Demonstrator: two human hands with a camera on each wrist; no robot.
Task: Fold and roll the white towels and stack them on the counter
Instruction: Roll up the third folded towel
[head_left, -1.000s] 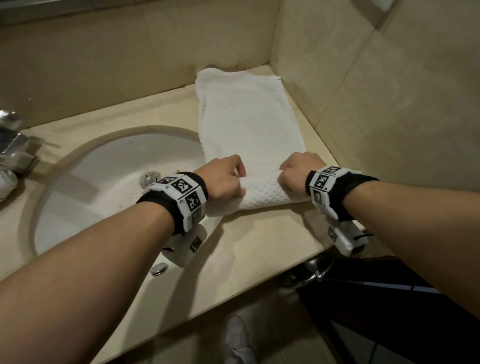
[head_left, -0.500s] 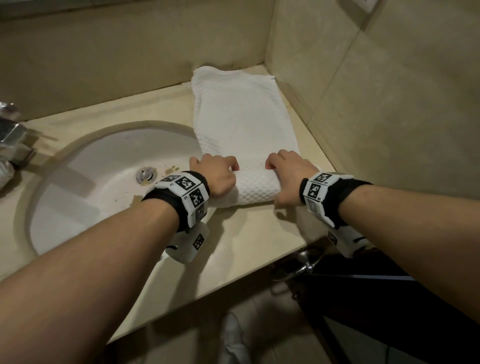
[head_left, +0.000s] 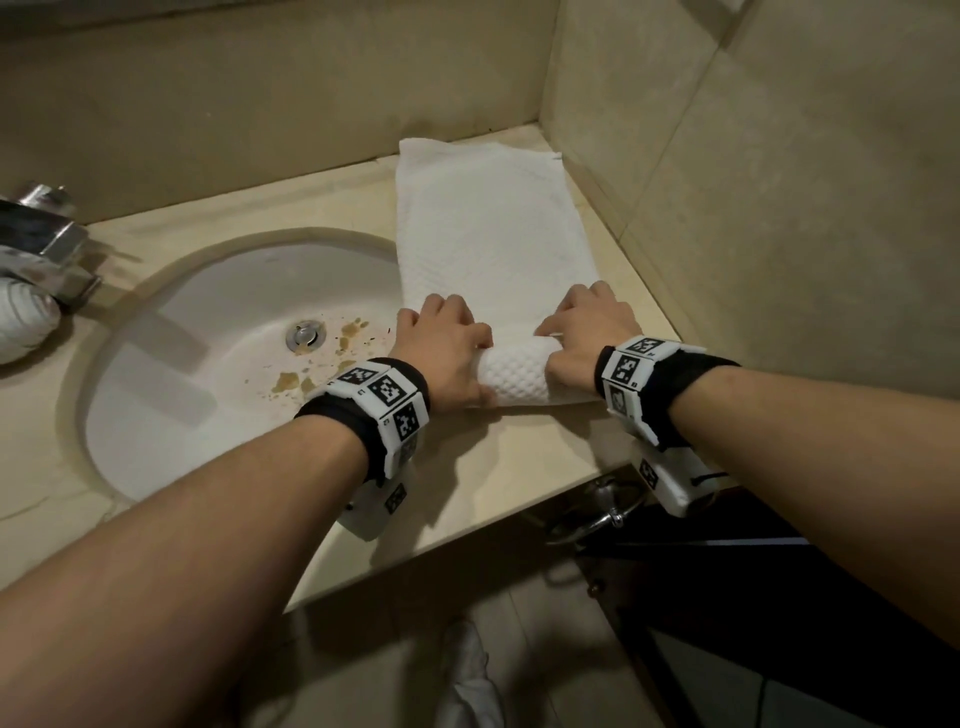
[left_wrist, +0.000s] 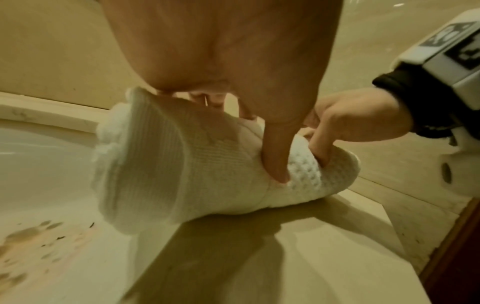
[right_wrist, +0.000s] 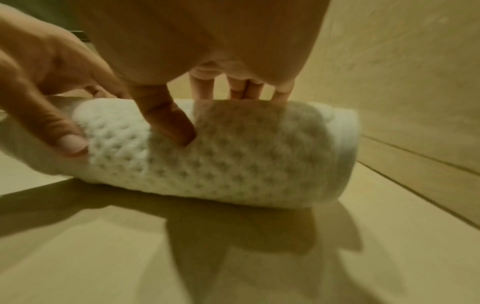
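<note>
A white waffle-weave towel lies folded in a long strip on the beige counter, running from the back corner toward me. Its near end is wound into a roll, also seen as the roll in the left wrist view and the roll in the right wrist view. My left hand grips the roll's left end, thumb on the front and fingers over the top. My right hand grips the right end the same way.
A white sink basin with brown stains near the drain lies left of the towel. A chrome tap and another rolled white towel are at far left. Tiled walls close in the right and back.
The roll has grown thicker and moved away from me along the strip. Both hands have moved forward with it and re-gripped over its top.
</note>
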